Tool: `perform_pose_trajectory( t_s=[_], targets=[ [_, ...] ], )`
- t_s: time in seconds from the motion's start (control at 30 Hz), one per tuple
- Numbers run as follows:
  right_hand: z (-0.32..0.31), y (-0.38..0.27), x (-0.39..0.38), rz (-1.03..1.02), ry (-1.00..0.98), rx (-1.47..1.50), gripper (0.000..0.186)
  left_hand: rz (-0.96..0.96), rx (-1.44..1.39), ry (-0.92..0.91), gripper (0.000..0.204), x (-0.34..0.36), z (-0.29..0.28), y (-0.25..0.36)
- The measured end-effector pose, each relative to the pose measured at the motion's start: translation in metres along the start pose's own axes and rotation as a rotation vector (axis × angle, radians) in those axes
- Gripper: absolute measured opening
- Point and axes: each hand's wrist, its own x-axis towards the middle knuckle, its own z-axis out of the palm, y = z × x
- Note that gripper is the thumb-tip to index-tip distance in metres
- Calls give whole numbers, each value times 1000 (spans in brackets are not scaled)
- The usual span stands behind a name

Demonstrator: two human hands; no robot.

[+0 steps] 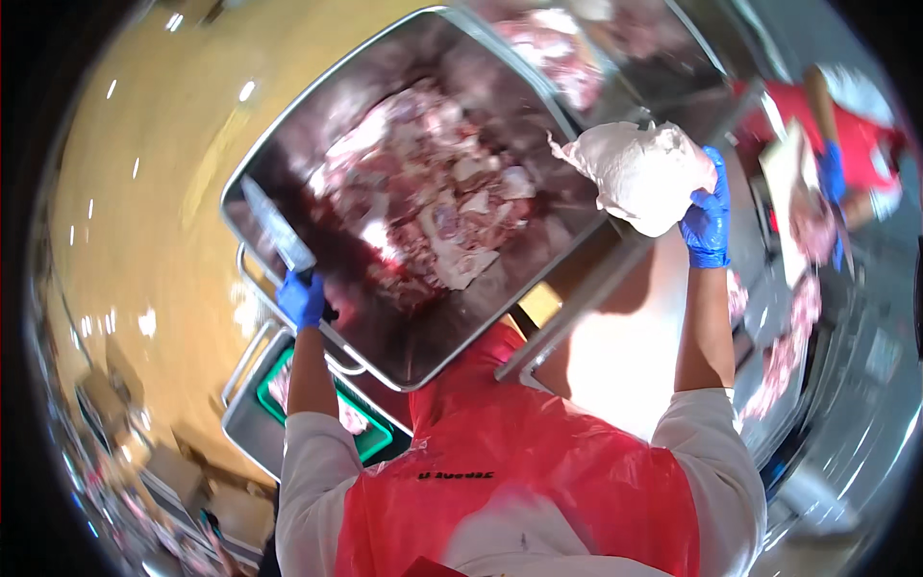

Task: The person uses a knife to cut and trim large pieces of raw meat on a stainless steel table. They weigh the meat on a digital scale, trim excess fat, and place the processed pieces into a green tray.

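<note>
My blue-gloved left hand (302,300) is closed round the handle of a knife (274,221), its broad blade pointing up-left over the steel bin (404,351). That bin holds a heap of raw meat pieces and trimmings (433,183). My right hand (705,221), also gloved in blue, grips a large, pale, ragged piece of meat (644,178) above the bin's right rim and the steel work surface (615,346).
A second meat bin (697,53) adjoins at top right. A co-worker (865,125) with blue gloves handles meat at the right, where more cuts (793,337) lie. A green tray (370,440) sits below left, above a yellow floor (154,192).
</note>
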Motion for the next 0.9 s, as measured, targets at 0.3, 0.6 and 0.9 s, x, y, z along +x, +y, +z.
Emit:
perform_pose_trajectory(
  t_s=[0.3,0.6,0.9],
  targets=[
    [-175,-258,-266,-259,527,-452,52,81,-549,-28,52,-39,13,22],
    [-416,-214,-360,51,503,-1425,41,408,-921,-72,41,-188,-34,196],
    [-515,-262,-467,-70,449,-1012,53,515,-931,-121,35,-301,-131,266]
  ],
)
